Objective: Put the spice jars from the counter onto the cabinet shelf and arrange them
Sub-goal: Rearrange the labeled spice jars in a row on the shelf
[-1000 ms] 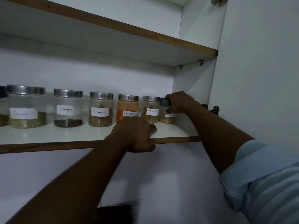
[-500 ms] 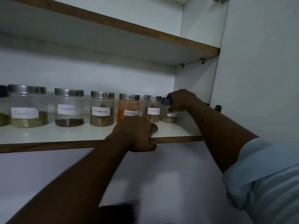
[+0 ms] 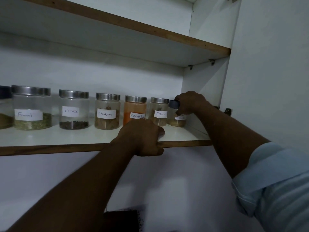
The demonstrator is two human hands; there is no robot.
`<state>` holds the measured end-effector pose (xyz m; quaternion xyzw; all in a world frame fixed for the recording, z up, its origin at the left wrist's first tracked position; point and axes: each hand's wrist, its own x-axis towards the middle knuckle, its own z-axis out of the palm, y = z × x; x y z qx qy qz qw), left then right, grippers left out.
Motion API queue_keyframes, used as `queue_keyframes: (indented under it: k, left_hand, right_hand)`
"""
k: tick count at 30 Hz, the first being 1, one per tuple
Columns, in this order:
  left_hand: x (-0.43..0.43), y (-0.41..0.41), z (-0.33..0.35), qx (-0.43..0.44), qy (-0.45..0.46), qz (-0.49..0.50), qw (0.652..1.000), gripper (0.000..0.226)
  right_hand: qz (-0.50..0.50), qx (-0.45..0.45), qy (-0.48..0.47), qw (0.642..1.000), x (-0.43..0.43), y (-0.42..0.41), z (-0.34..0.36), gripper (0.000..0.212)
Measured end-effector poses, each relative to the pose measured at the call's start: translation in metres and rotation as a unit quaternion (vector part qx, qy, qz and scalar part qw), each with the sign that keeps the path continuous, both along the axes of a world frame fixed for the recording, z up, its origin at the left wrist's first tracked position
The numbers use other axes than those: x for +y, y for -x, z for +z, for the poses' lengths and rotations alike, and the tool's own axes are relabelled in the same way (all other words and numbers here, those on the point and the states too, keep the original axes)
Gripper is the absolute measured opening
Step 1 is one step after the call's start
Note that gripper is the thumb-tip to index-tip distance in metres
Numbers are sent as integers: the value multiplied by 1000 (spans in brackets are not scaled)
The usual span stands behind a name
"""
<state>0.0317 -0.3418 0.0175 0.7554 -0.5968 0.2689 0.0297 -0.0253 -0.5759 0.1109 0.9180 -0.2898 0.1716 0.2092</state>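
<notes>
Right hand [image 3: 191, 104]: fingers [image 3: 184, 108] clamped round the dark lid and upper body of the small dark-lid jar [image 3: 176, 120]. The jar stands upright on the shelf [image 3: 66, 137], last at the right end of the row, just beside the cabinet side wall [image 3: 200, 84].

Left hand [image 3: 142, 138]: fingers curled over the shelf's front wooden edge, gripping it, in front of the red chilli jar [image 3: 134, 108].

Row leftward from the held jar: second cinnamon jar [image 3: 158, 113], red chilli, cinnamon jar [image 3: 107, 113], cloves jar [image 3: 73, 111], fennel jar [image 3: 31, 109], all upright, steel lids, labels facing out. One more dark-lidded jar [image 3: 5, 111] is cut off at the left edge of the view.

Upper shelf [image 3: 133, 27] above. Open cabinet door [image 3: 270, 72] at right. Light blue sleeve [image 3: 275, 181] rolled up on the right arm.
</notes>
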Motion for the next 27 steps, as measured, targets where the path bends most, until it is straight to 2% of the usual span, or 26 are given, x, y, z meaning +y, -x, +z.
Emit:
queue_keyframes:
  k: [18,21,23,25,27]
  left_hand:
    - [-1,-5,-3,6,0,-1,1000,68]
    - [-2,-7,-5,-3,18,-1,1000,69]
    - [-4,-8,-5,-27,32,8,999,70]
    - [-6,-7,-5,-62,47,25,997,77]
    - [-4,-4,-6,-57,46,41,996,88]
  right_hand:
    - [8,0,-5,1000,-12,-5,0,72]
    - [19,-49,-8,999,-7,-1,7,80]
    - [47,-109,4,993,4,4,14,77]
    - [115,-176,-27,977,23,4,17,67]
    - [195,-200,-79,957,49,0,11,59]
